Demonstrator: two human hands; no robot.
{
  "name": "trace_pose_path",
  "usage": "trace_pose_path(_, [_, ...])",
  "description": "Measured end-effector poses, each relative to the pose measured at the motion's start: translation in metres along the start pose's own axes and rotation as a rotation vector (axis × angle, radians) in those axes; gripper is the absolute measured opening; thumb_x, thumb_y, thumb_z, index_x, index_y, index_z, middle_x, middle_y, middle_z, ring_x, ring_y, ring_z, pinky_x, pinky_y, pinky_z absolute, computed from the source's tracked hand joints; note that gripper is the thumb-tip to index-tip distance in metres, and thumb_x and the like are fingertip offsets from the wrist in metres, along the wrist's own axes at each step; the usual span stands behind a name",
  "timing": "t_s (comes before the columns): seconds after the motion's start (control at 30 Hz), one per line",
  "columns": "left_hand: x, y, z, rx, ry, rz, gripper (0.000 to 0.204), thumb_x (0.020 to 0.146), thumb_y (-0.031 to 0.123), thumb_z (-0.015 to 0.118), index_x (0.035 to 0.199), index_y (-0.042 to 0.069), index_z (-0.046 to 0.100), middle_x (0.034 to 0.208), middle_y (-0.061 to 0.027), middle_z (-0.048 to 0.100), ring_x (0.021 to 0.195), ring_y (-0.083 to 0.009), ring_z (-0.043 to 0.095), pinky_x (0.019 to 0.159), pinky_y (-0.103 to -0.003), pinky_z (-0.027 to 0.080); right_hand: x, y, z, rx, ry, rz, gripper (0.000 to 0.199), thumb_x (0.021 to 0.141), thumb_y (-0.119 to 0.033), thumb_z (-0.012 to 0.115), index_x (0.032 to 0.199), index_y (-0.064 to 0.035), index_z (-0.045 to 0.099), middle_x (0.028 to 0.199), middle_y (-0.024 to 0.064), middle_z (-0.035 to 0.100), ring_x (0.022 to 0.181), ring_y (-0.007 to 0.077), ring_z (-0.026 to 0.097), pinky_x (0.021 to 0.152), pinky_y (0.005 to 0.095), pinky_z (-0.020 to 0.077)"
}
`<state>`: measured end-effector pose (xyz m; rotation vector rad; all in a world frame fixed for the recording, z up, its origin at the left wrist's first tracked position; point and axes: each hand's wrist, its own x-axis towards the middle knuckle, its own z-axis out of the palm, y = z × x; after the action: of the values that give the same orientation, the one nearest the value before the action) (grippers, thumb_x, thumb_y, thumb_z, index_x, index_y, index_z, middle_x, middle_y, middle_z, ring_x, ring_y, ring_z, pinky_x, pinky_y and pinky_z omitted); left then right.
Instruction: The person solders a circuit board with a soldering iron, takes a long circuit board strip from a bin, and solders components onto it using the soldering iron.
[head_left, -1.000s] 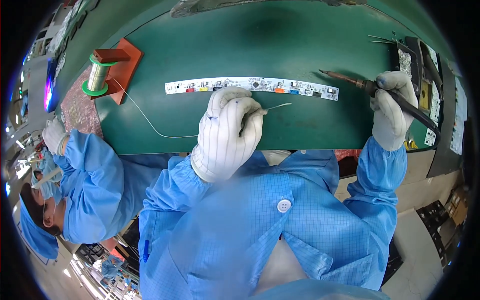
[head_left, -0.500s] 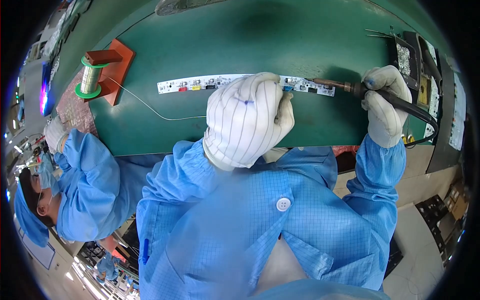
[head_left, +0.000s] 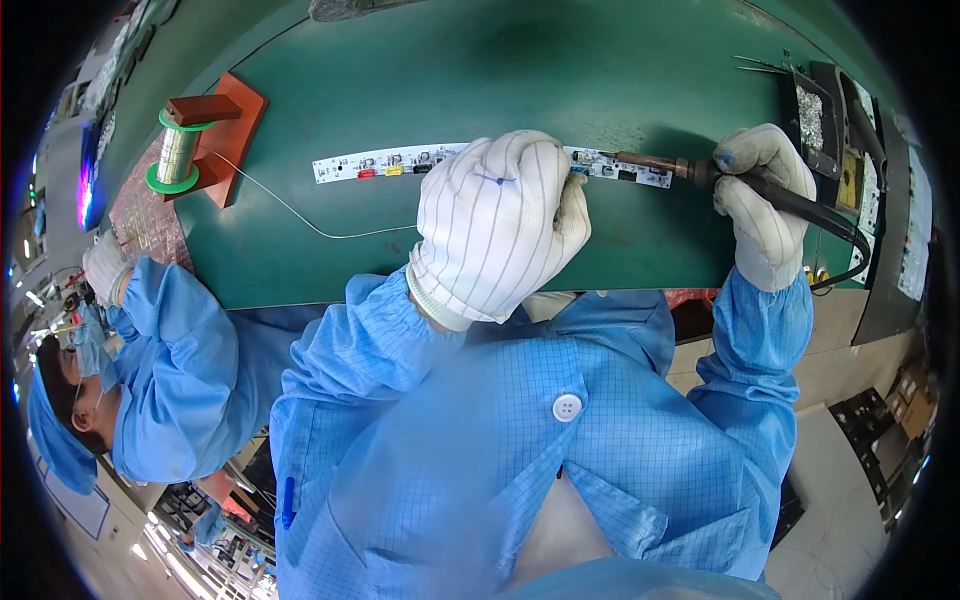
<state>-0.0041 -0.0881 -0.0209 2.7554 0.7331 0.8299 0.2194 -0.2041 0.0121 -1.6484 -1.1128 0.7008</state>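
Note:
A long white circuit board strip (head_left: 342, 168) with small red, yellow, black and blue parts lies across the green mat, its middle covered by my gloved left hand (head_left: 492, 225). The fingers of that hand are closed, and thin solder wire (head_left: 284, 205) runs from the left into its grip; the fingertips are partly hidden. My right hand (head_left: 765, 200), also gloved, is wrapped round a soldering iron (head_left: 655, 162). The iron points left, its tip at the upper edge of the board's right part, close to my left fingers; actual contact is too small to tell.
At the left a solder spool (head_left: 180, 158) with green rims sits on an orange-brown stand (head_left: 240, 105). A black tray (head_left: 818, 130) with silvery scraps and tweezers (head_left: 762, 67) stand far right. A co-worker's blue sleeve (head_left: 180, 330) is at my left.
Both hands have shifted slightly upward. The iron's tip has moved a little left and up along the board, and the solder wire still runs into my left hand.

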Motion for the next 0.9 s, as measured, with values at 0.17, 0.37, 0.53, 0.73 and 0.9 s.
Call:
trace_pose_path(0.17, [0.001, -0.002, 0.004, 0.047, 0.006, -0.008, 0.029, 0.070, 0.019, 0.072, 0.094, 0.008, 0.061, 0.093, -0.0054, 0.058, 0.082, -0.0232, 0.059, 0.069, -0.036, 0.048, 0.000, 0.006, 0.003, -0.011, -0.038, -0.076, 0.019, 0.068, -0.006, 0.055, 0.086, -0.0019, 0.052, 0.080, 0.0072, 0.051, 0.063, 0.0105, 0.044, 0.056, 0.0239, 0.0362])
trace_pose_path(0.37, [0.007, 0.002, 0.000, 0.081, 0.025, -0.017, 0.021, 0.070, 0.012, 0.072, 0.087, 0.010, 0.061, 0.086, -0.0052, 0.063, 0.077, -0.0257, 0.062, 0.073, -0.036, 0.049, 0.003, 0.008, -0.003, -0.249, -0.112, -0.375, 0.018, 0.067, -0.002, 0.072, 0.083, -0.0025, 0.063, 0.086, 0.0141, 0.057, 0.070, 0.0239, 0.059, 0.054, 0.0299, 0.0467])
trace_pose_path(0.53, [0.005, 0.001, 0.005, 0.055, 0.049, 0.004, 0.022, 0.070, 0.012, 0.073, 0.088, 0.009, 0.061, 0.088, -0.0063, 0.062, 0.078, -0.0271, 0.061, 0.073, -0.037, 0.050, 0.000, 0.008, 0.001, -0.135, -0.041, -0.149, 0.022, 0.067, -0.007, 0.055, 0.088, -0.0003, 0.053, 0.081, 0.0082, 0.052, 0.063, 0.0110, 0.046, 0.057, 0.0244, 0.0374])
trace_pose_path(0.73, [0.007, 0.003, 0.002, 0.027, 0.018, -0.002, 0.020, 0.070, 0.011, 0.072, 0.087, 0.008, 0.061, 0.089, -0.0071, 0.062, 0.079, -0.0276, 0.061, 0.073, -0.037, 0.050, 0.001, -0.004, 0.002, -0.055, -0.012, -0.038, 0.021, 0.068, -0.007, 0.054, 0.088, -0.0006, 0.054, 0.080, 0.0082, 0.053, 0.062, 0.0111, 0.046, 0.056, 0.0244, 0.0377])
trace_pose_path(0.9, [0.002, 0.000, 0.001, -0.005, 0.028, -0.013, 0.021, 0.071, 0.015, 0.073, 0.087, 0.009, 0.061, 0.091, -0.0063, 0.060, 0.081, -0.0258, 0.061, 0.071, -0.037, 0.050, -0.007, 0.003, -0.001, -0.001, 0.106, -0.047, 0.020, 0.072, -0.003, 0.054, 0.091, 0.0000, 0.056, 0.079, 0.0073, 0.055, 0.061, 0.0109, 0.048, 0.056, 0.0239, 0.0387])
